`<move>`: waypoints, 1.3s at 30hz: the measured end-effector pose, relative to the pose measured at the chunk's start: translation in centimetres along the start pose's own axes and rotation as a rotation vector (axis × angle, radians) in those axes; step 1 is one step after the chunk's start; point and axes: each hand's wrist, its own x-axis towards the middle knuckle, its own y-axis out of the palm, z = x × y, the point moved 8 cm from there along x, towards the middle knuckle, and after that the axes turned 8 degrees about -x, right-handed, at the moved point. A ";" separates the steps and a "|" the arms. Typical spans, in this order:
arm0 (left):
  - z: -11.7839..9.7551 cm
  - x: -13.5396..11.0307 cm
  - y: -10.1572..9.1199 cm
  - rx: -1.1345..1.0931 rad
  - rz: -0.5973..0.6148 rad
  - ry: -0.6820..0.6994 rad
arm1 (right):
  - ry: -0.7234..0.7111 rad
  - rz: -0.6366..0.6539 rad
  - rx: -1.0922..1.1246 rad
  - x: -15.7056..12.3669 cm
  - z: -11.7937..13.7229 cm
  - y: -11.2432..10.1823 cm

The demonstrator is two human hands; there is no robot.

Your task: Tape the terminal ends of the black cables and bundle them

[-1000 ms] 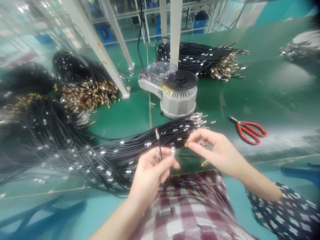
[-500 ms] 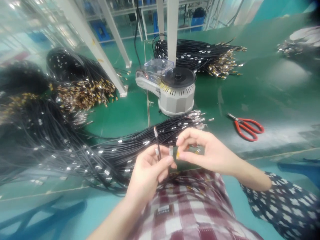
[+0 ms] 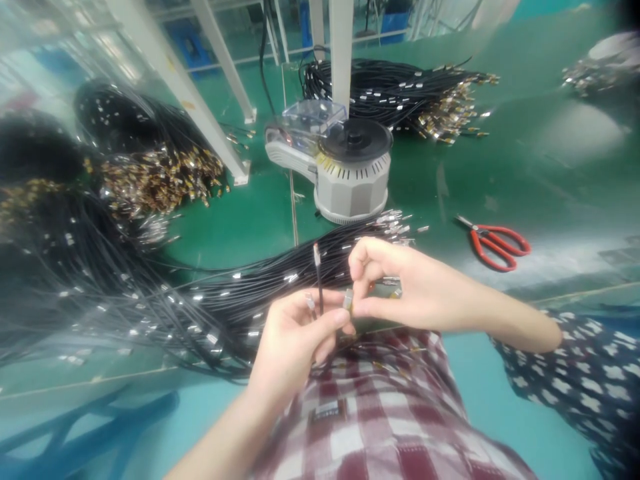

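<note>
My left hand [image 3: 293, 333] is closed around a black cable [image 3: 321, 287] whose metal-tipped end stands up above the fingers. A small flat metal connector [image 3: 349, 298] sticks up between its thumb and forefinger. My right hand [image 3: 410, 287] is pinched at that connector, thumb and fingertip against its right side. A small piece of yellow tape is in this pinch, mostly hidden by the fingers. Behind both hands a thick bundle of black cables [image 3: 225, 307] lies along the green table [image 3: 525, 160], with silvery ends at its right.
A round tape dispenser [image 3: 353, 183] with a black top stands behind the bundle. Red-handled pliers [image 3: 500, 247] lie to the right. More cable bundles [image 3: 160, 177] rest at the left, and another coil [image 3: 380, 90] lies at the back. White posts [image 3: 341, 57] rise from the table.
My right hand has moved left, bringing the yellow piece from beside the connector into contact with it. The left hand keeps its hold. The view has shifted slightly.
</note>
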 end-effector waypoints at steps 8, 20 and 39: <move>-0.1 -0.1 -0.1 0.012 0.002 0.011 | 0.005 0.028 -0.020 0.2 0.2 0.0; -0.2 -0.1 0.0 0.014 0.019 0.029 | 0.066 0.005 0.035 0.1 -0.1 0.1; -0.2 -0.1 0.1 0.046 0.005 0.038 | 0.159 -0.029 -0.045 0.3 0.2 0.3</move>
